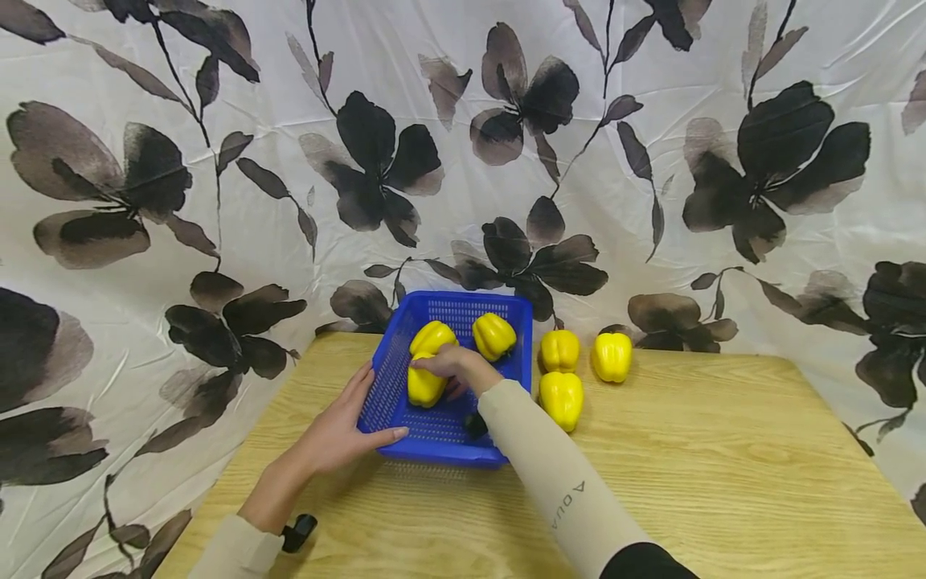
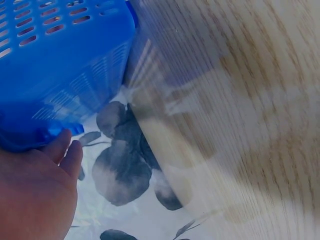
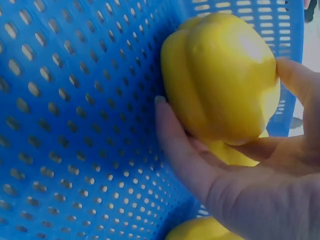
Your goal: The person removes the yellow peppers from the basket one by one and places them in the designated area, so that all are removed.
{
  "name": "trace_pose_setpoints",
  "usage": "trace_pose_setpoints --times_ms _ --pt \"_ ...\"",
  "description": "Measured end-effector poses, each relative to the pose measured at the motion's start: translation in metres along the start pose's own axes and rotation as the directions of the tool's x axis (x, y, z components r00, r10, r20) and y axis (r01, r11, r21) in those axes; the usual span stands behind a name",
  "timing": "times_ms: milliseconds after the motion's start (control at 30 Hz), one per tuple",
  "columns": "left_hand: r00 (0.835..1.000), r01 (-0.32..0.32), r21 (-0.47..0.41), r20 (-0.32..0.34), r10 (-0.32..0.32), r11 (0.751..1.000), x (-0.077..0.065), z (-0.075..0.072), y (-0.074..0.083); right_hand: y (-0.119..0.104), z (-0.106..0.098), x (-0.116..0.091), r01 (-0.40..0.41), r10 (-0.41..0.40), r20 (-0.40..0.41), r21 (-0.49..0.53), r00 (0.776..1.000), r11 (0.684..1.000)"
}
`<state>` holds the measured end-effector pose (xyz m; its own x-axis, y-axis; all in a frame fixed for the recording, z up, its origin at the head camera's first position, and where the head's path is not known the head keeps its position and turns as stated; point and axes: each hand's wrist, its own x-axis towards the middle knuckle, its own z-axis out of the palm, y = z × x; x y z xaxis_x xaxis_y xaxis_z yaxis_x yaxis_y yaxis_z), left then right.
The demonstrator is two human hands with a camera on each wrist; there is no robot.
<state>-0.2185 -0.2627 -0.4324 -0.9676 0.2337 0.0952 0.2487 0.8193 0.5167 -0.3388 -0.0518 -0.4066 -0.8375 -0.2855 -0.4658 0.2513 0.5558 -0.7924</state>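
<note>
A blue perforated plastic basket stands on the table with yellow bell peppers inside. My right hand reaches into it and grips a yellow bell pepper at the left side, thumb on one side and fingers on the other. Behind that one lies another bell pepper, partly hidden, and a further bell pepper sits at the back right of the basket. Against the basket's front left corner rests my left hand; its fingers lie straight along the outer left side and its thumb stretches over the front rim.
Just right of the basket are three more yellow bell peppers: a back one, a front one and one farther right. The wooden table ends at a floral cloth hanging behind it.
</note>
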Motion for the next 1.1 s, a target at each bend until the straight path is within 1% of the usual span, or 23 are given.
trace_pose_setpoints --times_ms 167,267,467,667,767,900,1000,1100 --pt "1.0 0.0 0.003 -0.001 0.0 1.0 0.001 -0.001 0.002 0.001 -0.005 -0.002 0.042 -0.039 -0.051 0.076 0.998 0.996" --pt "1.0 -0.002 0.0 -0.001 0.002 1.0 0.002 -0.001 0.002 0.002 -0.007 -0.002 0.074 -0.067 -0.057 0.123 0.996 0.99" --pt "1.0 -0.017 -0.004 -0.002 0.017 1.0 0.003 0.002 0.001 0.004 -0.015 -0.001 0.114 -0.118 0.002 0.237 0.993 0.965" --pt "1.0 -0.011 0.001 0.0 0.011 1.0 0.0 0.004 -0.002 0.004 -0.022 -0.001 0.153 -0.18 0.058 0.314 0.982 0.937" --pt "1.0 -0.007 0.0 -0.001 0.007 1.0 -0.001 0.004 -0.003 0.002 -0.025 -0.004 0.153 -0.203 0.092 0.386 0.975 0.91" --pt "1.0 -0.003 -0.004 -0.001 0.003 1.0 -0.002 0.003 -0.002 -0.002 -0.034 -0.007 0.148 -0.227 0.113 0.476 0.967 0.867" --pt "1.0 0.004 -0.009 0.0 -0.004 1.0 -0.001 0.002 0.0 -0.005 -0.042 -0.014 0.156 -0.241 0.113 0.491 0.964 0.857" --pt "1.0 0.006 -0.006 0.0 -0.006 1.0 0.0 0.001 0.001 -0.008 -0.05 -0.022 0.166 -0.256 0.118 0.494 0.959 0.853"
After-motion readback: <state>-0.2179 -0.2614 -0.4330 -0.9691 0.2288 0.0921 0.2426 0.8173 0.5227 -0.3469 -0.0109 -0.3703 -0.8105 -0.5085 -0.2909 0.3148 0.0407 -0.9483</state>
